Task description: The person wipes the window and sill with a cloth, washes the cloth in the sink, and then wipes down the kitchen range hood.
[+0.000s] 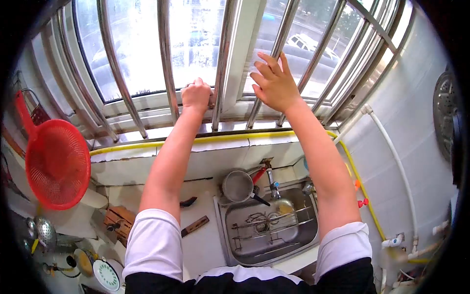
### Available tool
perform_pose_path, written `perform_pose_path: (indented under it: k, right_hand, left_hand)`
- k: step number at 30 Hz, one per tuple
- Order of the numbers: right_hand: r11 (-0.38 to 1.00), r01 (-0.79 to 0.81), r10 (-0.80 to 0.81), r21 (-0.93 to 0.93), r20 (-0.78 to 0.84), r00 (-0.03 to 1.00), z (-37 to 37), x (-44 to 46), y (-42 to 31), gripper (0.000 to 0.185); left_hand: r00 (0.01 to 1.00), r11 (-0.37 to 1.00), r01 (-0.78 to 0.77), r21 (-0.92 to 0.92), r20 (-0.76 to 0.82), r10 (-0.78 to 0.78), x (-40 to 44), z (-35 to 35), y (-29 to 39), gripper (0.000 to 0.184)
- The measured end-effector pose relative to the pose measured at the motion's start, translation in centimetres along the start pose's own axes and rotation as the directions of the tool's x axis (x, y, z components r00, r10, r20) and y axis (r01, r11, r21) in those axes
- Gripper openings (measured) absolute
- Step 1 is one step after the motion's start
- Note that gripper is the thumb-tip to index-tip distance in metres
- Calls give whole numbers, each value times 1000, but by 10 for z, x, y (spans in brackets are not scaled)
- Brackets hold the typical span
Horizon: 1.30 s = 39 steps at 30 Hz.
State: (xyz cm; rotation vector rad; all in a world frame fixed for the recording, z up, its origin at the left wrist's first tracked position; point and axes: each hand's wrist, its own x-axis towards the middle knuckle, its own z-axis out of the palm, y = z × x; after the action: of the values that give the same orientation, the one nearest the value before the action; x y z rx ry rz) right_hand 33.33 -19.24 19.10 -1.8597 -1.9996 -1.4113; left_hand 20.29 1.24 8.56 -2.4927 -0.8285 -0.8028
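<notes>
The window (247, 44) stands upright ahead, work there seemingly under way, though how much is done or left is unclear. Its bars (168, 49) run lengthwise up and down, beyond the sink (221, 225). The right hand (275, 85), half open, lies across one; the left hand (196, 94) is fisted between others, its hold hidden.

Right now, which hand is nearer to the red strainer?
Left. The left hand is at the window bars, right of the red strainer; the right hand, also at the bars, is farther right.
</notes>
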Motion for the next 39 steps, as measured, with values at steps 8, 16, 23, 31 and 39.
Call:
perform_pose_path:
  k: [8,16,23,31,39]
  right_hand:
    - [1000,-22,22,4,-1,1000,3,0,-5,20]
    - [998,-54,55,23,-45,997,2,2,-11,14]
    - [1000,9,-9,10,-21,1000,5,-1,-5,13]
    - [1000,0,-1,-8,-50,999,7,0,-9,12]
    - [997,-19,23,81,-48,999,11,-1,-14,8]
  left_hand:
    - [940,960,77,-269,341,21,-10,-26,5,21]
    - [953,814,15,-581,255,165,-24,18,3,18]
    - [918,942,98,-322,394,39,-22,-14,7,31]
    - [831,932,361,-23,461,-311,-14,0,-4,20]
    - [941,920,87,-383,334,50,-28,-8,-9,15]
